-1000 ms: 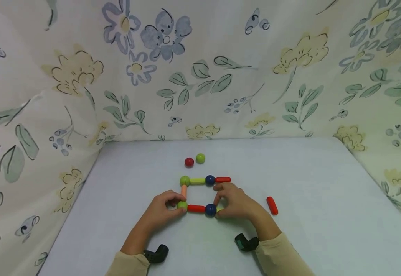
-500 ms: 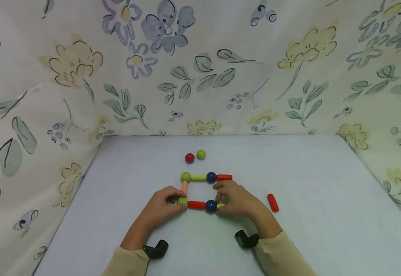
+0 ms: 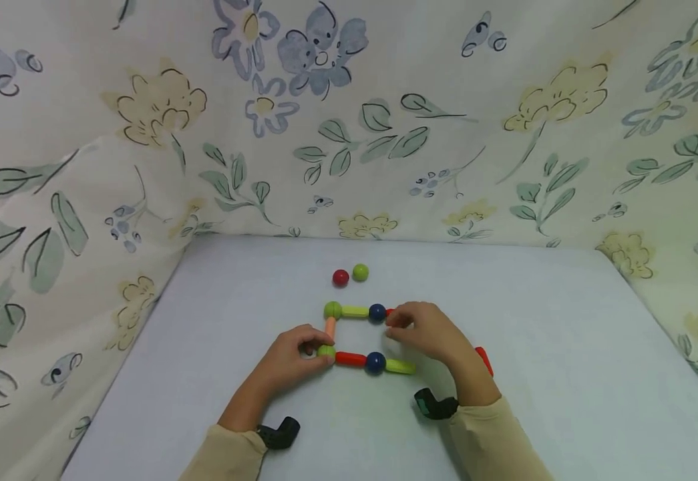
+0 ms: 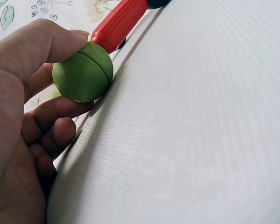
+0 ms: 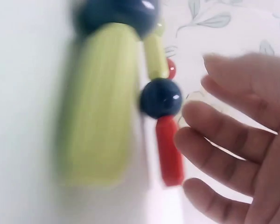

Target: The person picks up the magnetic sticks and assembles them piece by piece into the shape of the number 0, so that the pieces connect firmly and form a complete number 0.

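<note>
My left hand (image 3: 293, 357) pinches the near green ball (image 4: 83, 72) between thumb and fingers. From that ball a red rod (image 3: 351, 359) runs right to a dark blue ball (image 3: 375, 363), which carries a yellow-green rod (image 3: 400, 366). An orange rod (image 3: 330, 328) leads back to the far green ball (image 3: 333, 310); another yellow-green rod (image 3: 355, 311) joins it to a second dark blue ball (image 3: 377, 312). Beside that, my right hand (image 3: 427, 331) hovers with loosely bent fingers, holding nothing. It partly hides the far red rod (image 5: 169, 151) in the head view.
A loose red ball (image 3: 340, 278) and a loose green ball (image 3: 360, 272) lie behind the joined pieces on the white table (image 3: 541, 314). Right of my right wrist lies a loose red rod (image 3: 484, 361), partly covered by the forearm. A floral cloth (image 3: 421, 167) hangs behind.
My right hand has let go of the near yellow-green rod and moved up and away towards the far red rod. The left hand keeps its hold on the green ball. The head view has shifted slightly.
</note>
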`<state>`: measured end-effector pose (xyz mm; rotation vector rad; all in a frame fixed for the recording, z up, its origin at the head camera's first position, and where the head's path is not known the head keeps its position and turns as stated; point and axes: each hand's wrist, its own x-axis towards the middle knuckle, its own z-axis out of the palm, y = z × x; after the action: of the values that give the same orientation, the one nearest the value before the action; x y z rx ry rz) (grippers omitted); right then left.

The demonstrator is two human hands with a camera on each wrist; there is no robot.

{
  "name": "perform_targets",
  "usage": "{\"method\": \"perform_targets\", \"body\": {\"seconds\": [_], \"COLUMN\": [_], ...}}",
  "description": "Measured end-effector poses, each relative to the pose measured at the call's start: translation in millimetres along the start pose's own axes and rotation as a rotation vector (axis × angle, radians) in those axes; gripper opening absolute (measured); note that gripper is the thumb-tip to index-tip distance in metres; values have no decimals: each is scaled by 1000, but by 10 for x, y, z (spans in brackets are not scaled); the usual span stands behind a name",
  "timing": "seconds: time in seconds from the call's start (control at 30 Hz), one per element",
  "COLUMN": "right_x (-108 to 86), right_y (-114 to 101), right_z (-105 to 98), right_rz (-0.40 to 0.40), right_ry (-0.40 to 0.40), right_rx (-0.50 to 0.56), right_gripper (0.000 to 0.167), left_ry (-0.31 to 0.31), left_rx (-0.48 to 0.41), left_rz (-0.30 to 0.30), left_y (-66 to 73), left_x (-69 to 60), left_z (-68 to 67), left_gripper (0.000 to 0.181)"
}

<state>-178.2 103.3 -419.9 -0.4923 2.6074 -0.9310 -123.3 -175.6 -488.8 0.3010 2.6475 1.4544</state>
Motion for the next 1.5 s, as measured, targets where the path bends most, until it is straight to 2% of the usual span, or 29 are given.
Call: {"method": "perform_targets", "body": {"seconds": [0.17,0.37,0.47,0.6,0.73,0.87,0.97,1.13,1.23,1.33,1.5], "right_x": [313,741,913,1075,1162,1136,1092,968,805,618,338], "right_y": [-264,-540,-539,-427,-319,-263,-233,65,328,536,640], "right_z": [-185,-300,-307,-240,-153,-146,-216,-481,-611,-632,-511], "right_rz": [-78,-105,-61,-6,32,113,153,239,305,331,347], "right_ry": [35,-20,-22,-27,-91,-92,-88,-113,-78,-44,19], "right_rx": [-102,-237,-252,-257,-277,-290,-275,-162,-81,-35,-2], "right_gripper": [22,29,30,36,43,40,36,35,38,40,40], "left_ry": [-6,-15,-21,-32,-38,-42,-28,-11,-18,-22,-13], "left_rx": [-4,-23,-20,-18,-23,-7,9,26,32,39,32], "left_rz": [17,10,9,7,14,18,16,11,13,13,-14], "left_y": [9,-14,-35,-43,-38,-37,-43,-15,8,-3,-29], "left_x": [22,14,12,20,29,39,33,5,7,13,21], "left_z": [-14,-22,-8,33,66,72,24,-53,-51,-29,8], "left_gripper": [21,20,20,21,21,21,21,20,20,20,20]}}
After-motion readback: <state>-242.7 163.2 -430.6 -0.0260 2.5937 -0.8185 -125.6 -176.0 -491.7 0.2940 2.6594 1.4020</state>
